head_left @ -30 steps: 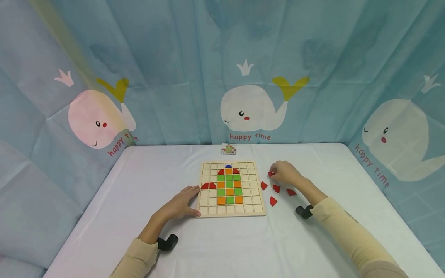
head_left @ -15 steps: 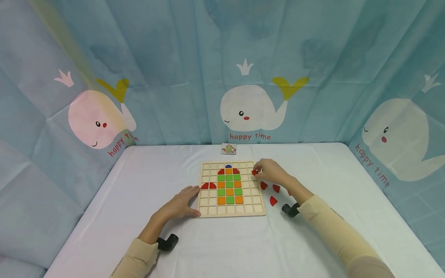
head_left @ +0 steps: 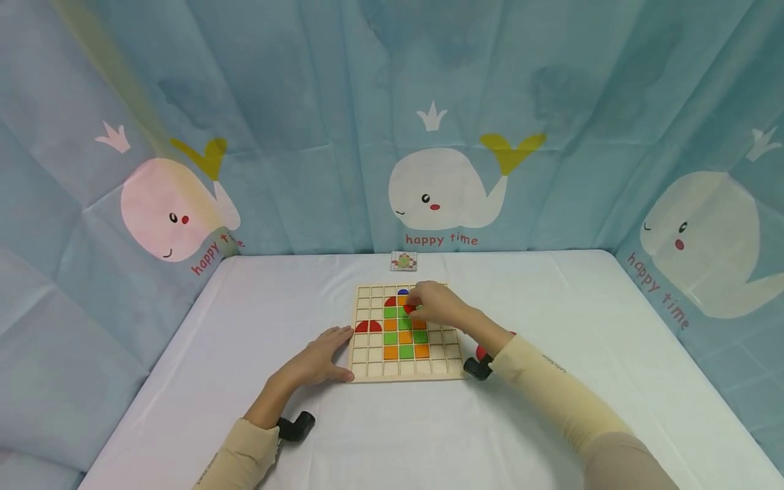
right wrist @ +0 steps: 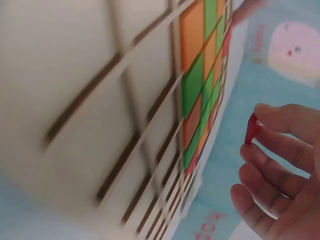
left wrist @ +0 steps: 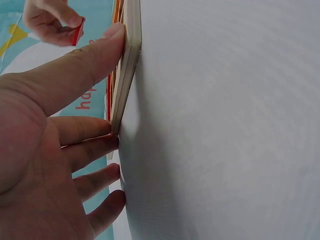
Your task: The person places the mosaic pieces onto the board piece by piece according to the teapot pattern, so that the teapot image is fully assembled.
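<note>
A wooden grid board point(head_left: 366, 369) lies on the white table, with green and orange square tiles, a blue piece point(head_left: 403, 292) and several red quarter-circle tiles in its cells. My left hand point(head_left: 315, 357) rests at its left side. In the left wrist view the thumb touches the board's edge and the extended fingers stand against it. Over the board's upper middle, my right hand point(head_left: 437, 304) pinches a red quarter-circle tile point(right wrist: 251, 129) between thumb and fingers, apart from the surface. That hand covers some upper-right cells. Two red tiles point(head_left: 368, 327) sit side by side in the left cells.
A small picture card point(head_left: 403, 261) lies behind the board. Right of it, loose red pieces point(head_left: 480, 352) are mostly hidden by the right forearm. Black camera mounts point(head_left: 297, 427) hang at both wrists. A blue whale-print curtain point(head_left: 343, 136) stands behind the table.
My right hand has moved left from the loose red tiles to over the board, carrying one red tile. The left hand stays at the board's left side.
</note>
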`<control>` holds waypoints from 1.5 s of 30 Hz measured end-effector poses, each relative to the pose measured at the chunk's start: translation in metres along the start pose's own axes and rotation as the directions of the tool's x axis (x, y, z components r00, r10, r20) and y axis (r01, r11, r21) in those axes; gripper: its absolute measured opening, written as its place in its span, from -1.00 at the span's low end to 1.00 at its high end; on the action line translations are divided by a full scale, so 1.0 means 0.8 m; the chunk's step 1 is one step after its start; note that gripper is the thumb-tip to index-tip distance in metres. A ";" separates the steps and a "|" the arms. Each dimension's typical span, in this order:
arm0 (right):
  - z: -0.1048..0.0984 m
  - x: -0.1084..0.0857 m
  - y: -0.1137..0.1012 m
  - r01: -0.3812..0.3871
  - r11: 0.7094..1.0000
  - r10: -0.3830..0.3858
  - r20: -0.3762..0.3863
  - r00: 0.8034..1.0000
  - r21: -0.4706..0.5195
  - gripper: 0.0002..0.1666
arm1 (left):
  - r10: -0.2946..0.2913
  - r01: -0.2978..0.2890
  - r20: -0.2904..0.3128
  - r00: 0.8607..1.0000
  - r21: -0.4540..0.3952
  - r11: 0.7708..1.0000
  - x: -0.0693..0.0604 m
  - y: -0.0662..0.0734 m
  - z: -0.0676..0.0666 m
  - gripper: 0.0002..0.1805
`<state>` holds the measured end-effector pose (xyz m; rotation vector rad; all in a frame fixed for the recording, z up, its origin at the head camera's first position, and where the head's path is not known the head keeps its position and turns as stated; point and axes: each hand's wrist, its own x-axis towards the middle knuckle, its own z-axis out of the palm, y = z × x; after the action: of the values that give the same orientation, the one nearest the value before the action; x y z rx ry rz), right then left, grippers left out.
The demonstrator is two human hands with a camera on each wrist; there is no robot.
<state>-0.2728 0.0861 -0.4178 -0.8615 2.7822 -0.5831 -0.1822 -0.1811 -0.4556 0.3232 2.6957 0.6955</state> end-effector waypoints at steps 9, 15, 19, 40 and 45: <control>0.024 0.017 -0.039 0.143 0.985 -0.138 0.053 0.989 -0.096 -0.76 | 0.018 -0.018 -0.001 1.000 0.004 1.000 0.003 -0.005 -0.002 0.02; 0.037 0.025 -0.059 0.180 0.977 -0.169 0.101 0.980 -0.113 -0.79 | 0.024 -0.024 -0.002 1.000 -0.006 1.000 0.002 -0.006 -0.003 0.04; 0.041 0.027 -0.069 0.189 0.974 -0.174 0.119 0.978 -0.127 -0.87 | 0.032 -0.032 -0.002 0.999 -0.008 0.999 0.001 -0.006 -0.003 0.03; 0.056 0.031 -0.078 0.155 0.971 -0.126 0.160 0.979 -0.182 -0.92 | 0.051 -0.051 -0.001 0.999 -0.012 0.999 0.000 -0.005 -0.001 0.03; 0.056 0.030 -0.077 0.163 0.971 -0.137 0.153 0.979 -0.173 -0.91 | 0.049 -0.049 -0.004 0.999 -0.017 0.999 0.001 -0.007 0.000 0.04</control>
<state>-0.2489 0.0118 -0.4339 -1.1140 2.6899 -0.2752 -0.1836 -0.1856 -0.4582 0.3848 2.6916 0.7333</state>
